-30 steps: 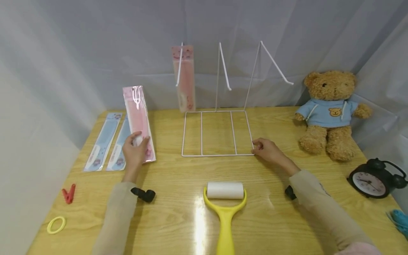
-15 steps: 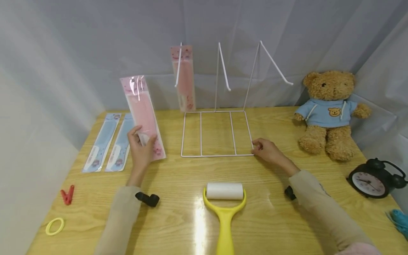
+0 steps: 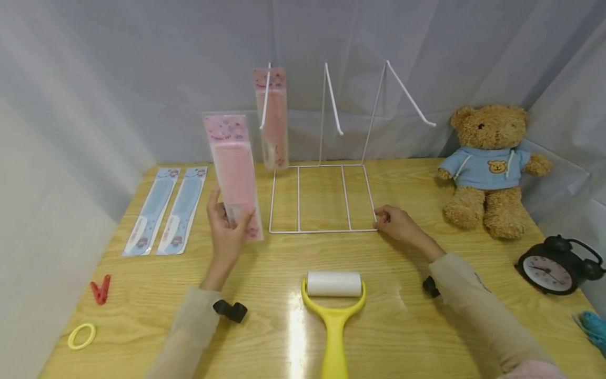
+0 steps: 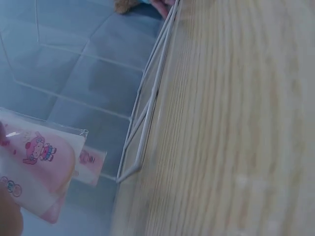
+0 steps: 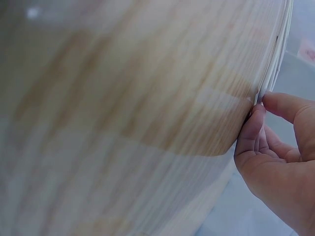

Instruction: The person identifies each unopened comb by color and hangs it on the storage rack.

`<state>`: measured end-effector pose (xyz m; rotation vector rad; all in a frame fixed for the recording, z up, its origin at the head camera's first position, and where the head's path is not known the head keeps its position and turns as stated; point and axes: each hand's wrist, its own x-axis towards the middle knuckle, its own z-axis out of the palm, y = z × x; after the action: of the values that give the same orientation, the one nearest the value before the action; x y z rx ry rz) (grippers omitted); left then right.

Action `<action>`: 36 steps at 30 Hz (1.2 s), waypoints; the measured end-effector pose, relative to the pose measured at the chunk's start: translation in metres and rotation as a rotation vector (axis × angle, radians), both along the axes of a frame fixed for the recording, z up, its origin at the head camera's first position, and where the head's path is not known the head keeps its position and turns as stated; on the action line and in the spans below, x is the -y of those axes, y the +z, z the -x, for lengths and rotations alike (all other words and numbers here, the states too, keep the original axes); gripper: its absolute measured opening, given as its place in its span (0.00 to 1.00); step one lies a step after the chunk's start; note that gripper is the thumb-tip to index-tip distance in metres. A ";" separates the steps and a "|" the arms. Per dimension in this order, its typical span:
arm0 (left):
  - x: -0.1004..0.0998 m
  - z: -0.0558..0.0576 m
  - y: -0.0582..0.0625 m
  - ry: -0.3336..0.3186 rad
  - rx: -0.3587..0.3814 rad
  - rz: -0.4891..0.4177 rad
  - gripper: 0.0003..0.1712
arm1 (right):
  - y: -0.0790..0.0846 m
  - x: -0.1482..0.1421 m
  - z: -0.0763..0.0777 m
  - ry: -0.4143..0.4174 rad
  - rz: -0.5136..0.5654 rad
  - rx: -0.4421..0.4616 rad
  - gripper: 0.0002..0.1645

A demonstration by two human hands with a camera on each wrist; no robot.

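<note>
In the head view my left hand (image 3: 226, 234) holds a pink comb in a clear packet (image 3: 234, 168) by its lower end, thumb in front. The packet stands nearly upright, raised off the table and leaning slightly left. In the left wrist view the packet's printed lower end (image 4: 44, 157) shows beside my hand. My right hand (image 3: 400, 226) pinches the front right corner of a white wire rack (image 3: 324, 231); the right wrist view shows thumb and finger (image 5: 280, 103) meeting on the wire. Another packaged pink comb (image 3: 275, 121) hangs on the rack's left hook.
Two blue packaged combs (image 3: 177, 213) lie at the left. A red clip (image 3: 100, 289) and yellow ring (image 3: 81, 337) lie nearer. A yellow-handled roller (image 3: 333, 316) is in front of the rack. A teddy bear (image 3: 490, 168), black alarm clock (image 3: 551, 268) and teal bundle (image 3: 594, 326) are at the right.
My left hand has carried the packaged pink comb up and rightward, away from the blue ones and closer to the rack, bringing it more upright. My right hand stays on the rack's corner.
</note>
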<state>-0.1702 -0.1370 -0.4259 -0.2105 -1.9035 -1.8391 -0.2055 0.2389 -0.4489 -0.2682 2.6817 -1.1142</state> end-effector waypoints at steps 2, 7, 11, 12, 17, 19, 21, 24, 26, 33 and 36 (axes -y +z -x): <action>-0.005 -0.005 0.000 -0.026 -0.022 -0.030 0.44 | -0.001 0.000 0.000 -0.001 -0.002 -0.004 0.25; -0.015 -0.017 -0.001 -0.088 -0.134 -0.123 0.45 | -0.002 0.000 0.000 0.002 -0.001 -0.009 0.26; -0.022 -0.022 -0.003 -0.121 -0.204 -0.100 0.46 | -0.001 0.000 0.000 0.001 -0.002 -0.018 0.26; -0.023 -0.023 -0.003 -0.129 -0.211 -0.087 0.46 | -0.001 0.000 0.000 0.001 -0.002 -0.019 0.26; -0.029 -0.023 -0.007 -0.153 -0.200 -0.030 0.43 | -0.001 0.000 -0.001 -0.003 -0.003 -0.037 0.25; -0.030 -0.022 -0.007 -0.155 -0.180 -0.002 0.41 | -0.001 -0.001 -0.001 -0.003 -0.002 -0.041 0.25; -0.032 -0.022 -0.007 -0.156 -0.157 0.011 0.41 | -0.002 -0.001 0.000 -0.003 -0.001 -0.037 0.25; -0.034 -0.021 -0.005 -0.145 -0.142 0.011 0.42 | -0.002 -0.001 0.000 -0.004 -0.001 -0.030 0.25; -0.036 -0.020 -0.004 -0.131 -0.137 0.017 0.42 | -0.002 0.000 0.000 -0.005 0.000 -0.028 0.25; -0.039 -0.017 0.002 -0.106 -0.125 0.054 0.42 | -0.004 0.000 0.002 -0.011 0.012 -0.039 0.25; -0.041 -0.017 0.003 -0.108 -0.123 0.053 0.42 | -0.004 0.000 0.001 -0.008 0.007 -0.039 0.25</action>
<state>-0.1536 -0.0964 -0.4229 -0.4427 -1.8894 -1.8014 -0.2069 0.2391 -0.4525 -0.2836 2.7152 -1.1328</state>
